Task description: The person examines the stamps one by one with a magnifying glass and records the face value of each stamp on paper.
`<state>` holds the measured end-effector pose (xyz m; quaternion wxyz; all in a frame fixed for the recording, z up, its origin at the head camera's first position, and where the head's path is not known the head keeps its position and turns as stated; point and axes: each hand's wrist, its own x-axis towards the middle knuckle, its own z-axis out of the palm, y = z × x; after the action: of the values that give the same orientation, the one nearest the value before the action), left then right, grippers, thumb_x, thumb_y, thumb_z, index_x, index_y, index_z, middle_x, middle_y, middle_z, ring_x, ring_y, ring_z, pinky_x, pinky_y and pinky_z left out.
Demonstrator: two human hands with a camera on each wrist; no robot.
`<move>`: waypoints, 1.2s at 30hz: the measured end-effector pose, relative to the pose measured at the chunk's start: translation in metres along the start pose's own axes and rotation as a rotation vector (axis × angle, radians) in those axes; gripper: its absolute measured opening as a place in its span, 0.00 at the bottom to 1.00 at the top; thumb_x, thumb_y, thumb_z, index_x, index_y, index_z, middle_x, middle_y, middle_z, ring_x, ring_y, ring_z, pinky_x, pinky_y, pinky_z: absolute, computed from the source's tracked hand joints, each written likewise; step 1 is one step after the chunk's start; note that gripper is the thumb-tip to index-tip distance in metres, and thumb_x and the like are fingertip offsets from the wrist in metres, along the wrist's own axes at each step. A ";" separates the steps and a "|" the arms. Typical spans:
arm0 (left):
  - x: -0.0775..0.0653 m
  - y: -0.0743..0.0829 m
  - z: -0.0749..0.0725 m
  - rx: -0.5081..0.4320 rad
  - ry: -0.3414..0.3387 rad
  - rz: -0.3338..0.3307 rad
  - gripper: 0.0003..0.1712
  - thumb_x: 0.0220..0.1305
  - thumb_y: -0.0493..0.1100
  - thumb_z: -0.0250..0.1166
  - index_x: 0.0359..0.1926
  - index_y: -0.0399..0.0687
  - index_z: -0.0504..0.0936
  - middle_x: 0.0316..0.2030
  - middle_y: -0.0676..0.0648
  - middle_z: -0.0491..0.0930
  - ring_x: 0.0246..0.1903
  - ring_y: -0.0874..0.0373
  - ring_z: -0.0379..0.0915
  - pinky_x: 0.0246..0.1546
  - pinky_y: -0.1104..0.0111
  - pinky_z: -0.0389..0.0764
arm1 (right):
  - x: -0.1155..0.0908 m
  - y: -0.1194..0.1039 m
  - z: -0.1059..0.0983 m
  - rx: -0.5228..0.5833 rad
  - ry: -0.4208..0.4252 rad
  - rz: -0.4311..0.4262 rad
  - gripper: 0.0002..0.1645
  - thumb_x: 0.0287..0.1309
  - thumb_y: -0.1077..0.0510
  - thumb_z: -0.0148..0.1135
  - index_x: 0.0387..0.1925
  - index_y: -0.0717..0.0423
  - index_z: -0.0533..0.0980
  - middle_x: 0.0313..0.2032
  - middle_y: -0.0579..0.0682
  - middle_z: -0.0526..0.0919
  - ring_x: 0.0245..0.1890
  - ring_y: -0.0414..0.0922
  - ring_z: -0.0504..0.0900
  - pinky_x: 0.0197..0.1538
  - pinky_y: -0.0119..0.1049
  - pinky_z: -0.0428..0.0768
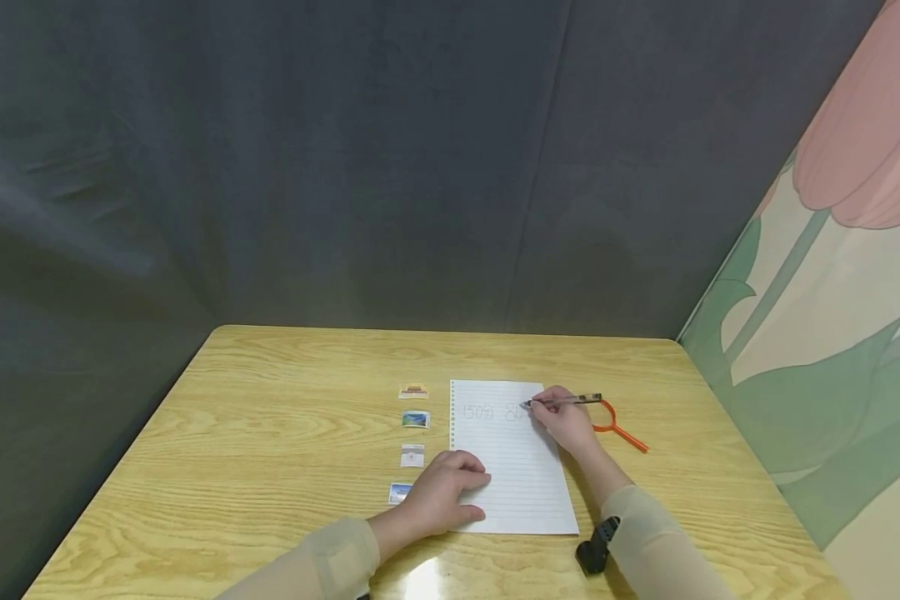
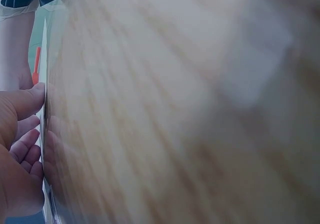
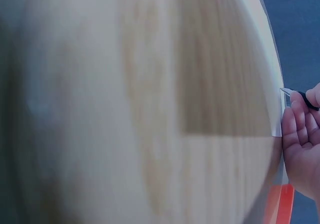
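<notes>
A sheet of white lined paper [image 1: 517, 487] with punched holes down its left edge lies on the wooden table. My right hand [image 1: 567, 425] grips a pen [image 1: 588, 398], its tip touching the paper near the top. Handwriting [image 1: 478, 412] that looks like "150" and further marks runs along an upper line. My left hand [image 1: 442, 496] rests on the lower left of the sheet, fingers loosely bent and holding nothing. In the right wrist view the pen tip [image 3: 286, 90] meets the paper's edge-on surface. The left wrist view shows the left hand [image 2: 20, 154] against the sheet.
An orange-rimmed magnifying glass [image 1: 632, 440] lies right of the paper, beside the right hand. Left of the sheet, several small picture cards [image 1: 416, 419] form a column; the lowest card [image 1: 399, 493] is partly behind the left hand. A dark curtain [image 1: 390, 167] hangs beyond the table [image 1: 285, 417].
</notes>
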<state>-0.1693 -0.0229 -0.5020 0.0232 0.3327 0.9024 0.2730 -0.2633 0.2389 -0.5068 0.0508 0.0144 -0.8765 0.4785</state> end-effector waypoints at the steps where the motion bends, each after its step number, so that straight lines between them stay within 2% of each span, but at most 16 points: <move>1: 0.000 0.000 0.000 -0.002 0.001 0.001 0.28 0.54 0.49 0.76 0.56 0.48 0.84 0.53 0.56 0.76 0.55 0.59 0.67 0.60 0.68 0.69 | 0.000 0.000 0.000 0.005 -0.004 0.001 0.04 0.62 0.63 0.63 0.37 0.61 0.78 0.26 0.50 0.83 0.23 0.43 0.77 0.25 0.29 0.74; 7: 0.000 -0.001 0.001 0.000 0.008 0.010 0.28 0.54 0.49 0.76 0.56 0.48 0.84 0.53 0.55 0.76 0.55 0.59 0.68 0.60 0.68 0.69 | -0.001 0.001 -0.001 0.047 -0.024 0.022 0.06 0.63 0.62 0.62 0.38 0.62 0.78 0.29 0.52 0.85 0.26 0.43 0.80 0.27 0.30 0.77; 12: 0.000 0.000 0.000 0.006 0.003 0.007 0.28 0.54 0.49 0.75 0.56 0.48 0.84 0.53 0.56 0.76 0.55 0.59 0.68 0.60 0.68 0.69 | -0.004 0.003 -0.004 0.084 0.016 0.060 0.06 0.63 0.62 0.61 0.39 0.63 0.78 0.32 0.54 0.86 0.28 0.44 0.82 0.29 0.31 0.80; 26: -0.001 0.001 0.000 -0.006 -0.011 -0.019 0.28 0.55 0.49 0.75 0.57 0.49 0.84 0.54 0.57 0.76 0.56 0.60 0.67 0.61 0.68 0.69 | -0.003 0.005 -0.006 -0.025 0.070 0.045 0.07 0.62 0.61 0.63 0.40 0.62 0.78 0.32 0.52 0.84 0.30 0.42 0.79 0.32 0.29 0.78; 33: 0.000 0.001 0.001 -0.010 -0.012 -0.021 0.28 0.55 0.49 0.75 0.57 0.49 0.83 0.54 0.57 0.75 0.56 0.59 0.67 0.61 0.67 0.69 | -0.005 0.003 -0.008 -0.013 0.024 0.046 0.07 0.62 0.62 0.62 0.39 0.63 0.77 0.29 0.51 0.83 0.26 0.42 0.78 0.26 0.30 0.75; 36: -0.001 0.000 0.002 -0.011 -0.007 -0.017 0.28 0.55 0.49 0.75 0.57 0.49 0.83 0.54 0.57 0.76 0.56 0.59 0.67 0.61 0.67 0.69 | -0.006 0.004 -0.009 0.024 0.018 0.053 0.06 0.62 0.62 0.62 0.38 0.63 0.77 0.28 0.52 0.84 0.24 0.43 0.78 0.24 0.30 0.74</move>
<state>-0.1683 -0.0223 -0.5031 0.0306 0.3256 0.9036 0.2767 -0.2573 0.2485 -0.5064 0.0458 -0.0123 -0.8702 0.4904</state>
